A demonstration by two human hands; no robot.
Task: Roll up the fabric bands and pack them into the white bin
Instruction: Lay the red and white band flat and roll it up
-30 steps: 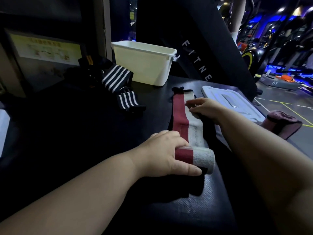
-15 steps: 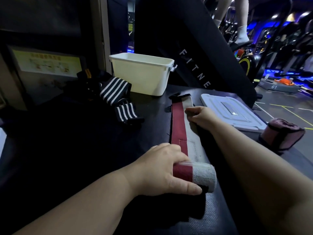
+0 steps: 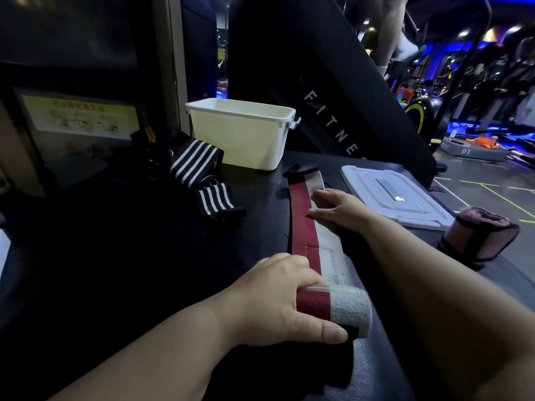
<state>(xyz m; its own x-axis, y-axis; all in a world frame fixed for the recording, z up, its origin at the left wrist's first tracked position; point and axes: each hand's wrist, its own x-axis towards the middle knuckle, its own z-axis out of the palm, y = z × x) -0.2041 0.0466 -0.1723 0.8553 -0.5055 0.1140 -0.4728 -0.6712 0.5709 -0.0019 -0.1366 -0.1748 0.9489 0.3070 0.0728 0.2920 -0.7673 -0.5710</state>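
**Rolling of the red and white band is only begun**

The red and white band [image 3: 315, 235] lies stretched on the dark table [image 3: 115, 256] in the middle of the frame, running from the lower centre up toward the white bin [image 3: 240, 134]. Its near end is already a small roll. The left hand [image 3: 278, 302] grips this roll, with the fingers curled over it and the thumb along its near side. The right hand [image 3: 338, 209] lies flat on the middle of the band, fingers straight, and presses it to the table.

I judge that the rolling step is in hand and most of the band is not yet rolled. The next move calls for turning the roll forward while the strip is kept straight and tight, so that the edges stay even.

Black striped bands [image 3: 197, 163] wait at the left of the bin. A white lid [image 3: 390, 198] and a pink roll [image 3: 480, 235] are at the right
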